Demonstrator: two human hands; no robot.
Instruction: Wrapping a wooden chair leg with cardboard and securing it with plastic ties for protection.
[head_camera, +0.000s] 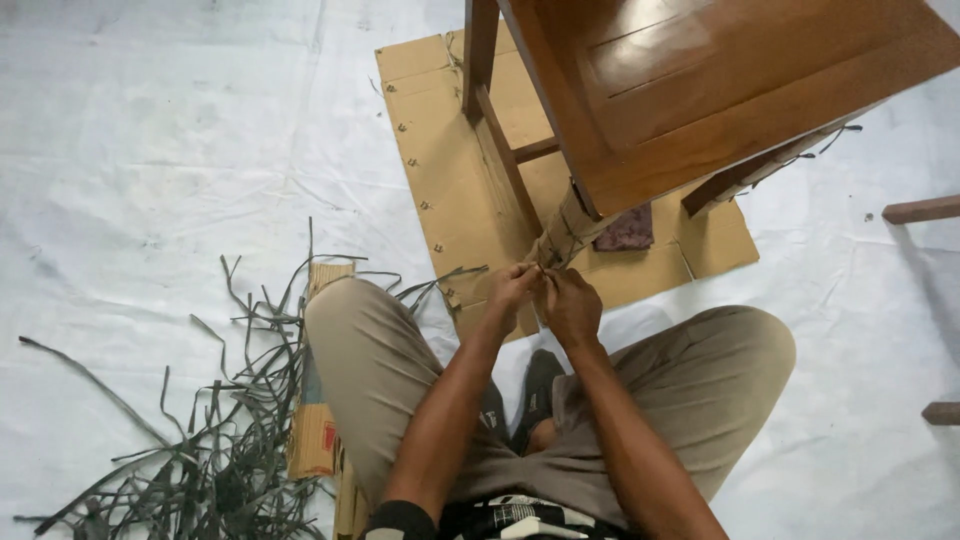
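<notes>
I sit cross-legged on the floor before a brown wooden stool or small table (720, 80). Its near leg (566, 232) is wrapped in light woven strips. My left hand (511, 289) and my right hand (567, 303) meet at the lower end of this leg, fingers pinched on a thin strip (534, 268) of the wrapping. A dark strip (450, 277) trails left from my left hand across my knee.
A flattened cardboard sheet (450, 170) lies under the furniture. A heap of dark grey strips (215, 440) lies at the left on a white floor sheet (150, 150). A small dark block (628, 230) rests on the cardboard. Wooden pieces (925, 210) show at the right edge.
</notes>
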